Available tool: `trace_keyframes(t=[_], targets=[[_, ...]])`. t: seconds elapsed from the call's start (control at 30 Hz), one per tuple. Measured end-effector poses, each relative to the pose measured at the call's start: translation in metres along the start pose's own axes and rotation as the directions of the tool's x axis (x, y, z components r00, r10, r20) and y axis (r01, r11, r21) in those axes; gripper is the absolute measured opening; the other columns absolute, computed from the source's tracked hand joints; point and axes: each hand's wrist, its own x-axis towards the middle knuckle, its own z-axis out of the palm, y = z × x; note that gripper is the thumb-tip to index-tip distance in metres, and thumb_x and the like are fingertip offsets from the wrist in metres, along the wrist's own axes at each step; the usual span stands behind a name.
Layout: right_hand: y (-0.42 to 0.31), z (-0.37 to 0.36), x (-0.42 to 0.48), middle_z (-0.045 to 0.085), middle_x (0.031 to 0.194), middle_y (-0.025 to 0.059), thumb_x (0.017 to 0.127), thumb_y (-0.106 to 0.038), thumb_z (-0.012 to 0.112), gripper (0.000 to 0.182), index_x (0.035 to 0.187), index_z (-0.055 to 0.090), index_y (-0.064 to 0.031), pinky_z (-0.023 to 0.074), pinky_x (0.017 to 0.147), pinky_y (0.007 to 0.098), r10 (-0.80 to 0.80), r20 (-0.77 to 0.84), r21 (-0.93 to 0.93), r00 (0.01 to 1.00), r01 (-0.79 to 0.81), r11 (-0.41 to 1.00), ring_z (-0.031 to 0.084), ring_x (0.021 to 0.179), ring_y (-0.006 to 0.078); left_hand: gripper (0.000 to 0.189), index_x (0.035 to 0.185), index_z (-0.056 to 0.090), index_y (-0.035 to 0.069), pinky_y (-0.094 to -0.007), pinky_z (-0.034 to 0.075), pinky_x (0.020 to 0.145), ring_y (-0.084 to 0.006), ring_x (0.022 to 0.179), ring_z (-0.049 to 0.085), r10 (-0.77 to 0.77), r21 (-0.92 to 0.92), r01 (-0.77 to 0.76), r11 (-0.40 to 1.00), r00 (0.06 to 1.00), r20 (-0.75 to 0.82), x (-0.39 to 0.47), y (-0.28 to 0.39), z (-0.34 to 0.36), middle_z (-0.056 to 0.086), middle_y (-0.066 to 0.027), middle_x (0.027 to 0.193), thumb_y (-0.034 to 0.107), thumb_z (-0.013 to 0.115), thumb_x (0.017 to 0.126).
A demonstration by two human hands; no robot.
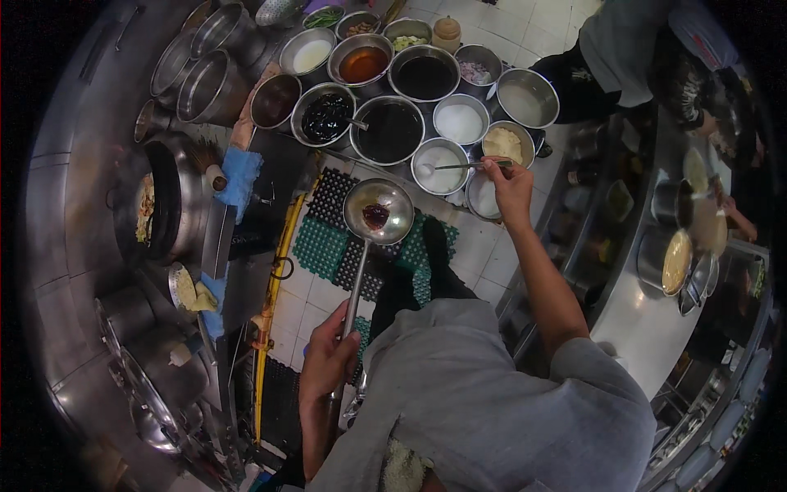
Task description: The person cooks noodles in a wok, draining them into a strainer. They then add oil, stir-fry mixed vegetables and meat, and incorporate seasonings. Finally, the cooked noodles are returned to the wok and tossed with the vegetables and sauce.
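Note:
My left hand [329, 353] is closed around the handle of a long metal ladle [387, 227]. Some dark red-brown sauce [375, 216] lies in the ladle's bowl. Up and to the right, my right hand [511, 187] pinches a small metal spoon [458, 166], whose tip rests in a metal bowl of white granules [447, 178]. Around that bowl stand a bowl of yellowish paste [504, 146], another bowl of white granules [462, 123] and a large bowl of dark liquid [388, 132]. A spoon handle sticks out of a bowl of thick black sauce [324, 117].
On the left, a wok [169, 197] holding food sits on the stove beside a bristle brush [212, 169] and blue cloths [240, 175]. A yellow pipe [270, 307] runs along the stove's front. Another person [615, 55] stands at the upper right, near a steel counter [645, 320].

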Motion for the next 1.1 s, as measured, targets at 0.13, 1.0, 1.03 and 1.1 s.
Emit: trace_keyframes(t=[0.13, 1.0, 1.03, 1.1], targets=[[-0.008, -0.008, 0.001, 0.079, 0.091, 0.0088, 0.099, -0.017, 0.074, 0.022, 0.107, 0.078, 0.003, 0.0547, 0.075, 0.0279, 0.037, -0.021, 0.006, 0.999, -0.036, 0.999, 0.071, 0.081, 0.0122, 0.065, 0.16, 0.04, 0.004, -0.0248, 0.039, 0.044, -0.0058, 0.049, 0.047, 0.021, 0.009, -0.021, 1.0, 1.0, 0.003, 0.003, -0.006, 0.0, 0.063, -0.0031, 0.089, 0.002, 0.056, 0.097], [-0.067, -0.047, -0.004, 0.077, 0.097, 0.0093, 0.097, -0.011, 0.074, 0.017, 0.109, 0.078, 0.0004, 0.0553, 0.078, 0.0288, -0.244, -0.213, -0.081, 0.946, 0.231, 0.969, 0.07, 0.085, 0.0144, 0.067, 0.157, 0.043, 0.001, -0.0234, 0.039, 0.043, -0.0059, 0.049, 0.047, 0.035, -0.107, -0.035, 0.994, 0.999, -0.004, -0.006, 0.004, 0.014, 0.06, 0.0001, 0.079, 0.007, 0.064, 0.094], [-0.067, -0.04, 0.002, 0.077, 0.096, 0.01, 0.096, -0.01, 0.075, 0.016, 0.108, 0.079, -0.001, 0.0556, 0.079, 0.0294, -0.331, -0.239, -0.162, 0.913, 0.299, 0.94, 0.071, 0.086, 0.0157, 0.068, 0.156, 0.044, -0.001, -0.024, 0.039, 0.042, -0.006, 0.047, 0.047, 0.035, -0.137, -0.038, 0.99, 0.999, -0.025, -0.007, 0.001, 0.014, 0.059, 0.0001, 0.077, 0.007, 0.065, 0.092], [-0.057, -0.021, 0.02, 0.075, 0.096, 0.0132, 0.092, -0.01, 0.078, 0.015, 0.105, 0.08, -0.0046, 0.0564, 0.078, 0.0324, -0.46, -0.253, -0.244, 0.851, 0.404, 0.882, 0.073, 0.088, 0.0226, 0.068, 0.156, 0.045, -0.001, -0.0238, 0.038, 0.041, -0.0058, 0.047, 0.046, 0.032, -0.162, -0.038, 0.986, 0.999, -0.038, -0.008, -0.002, 0.014, 0.06, 0.0003, 0.077, 0.008, 0.066, 0.092]])
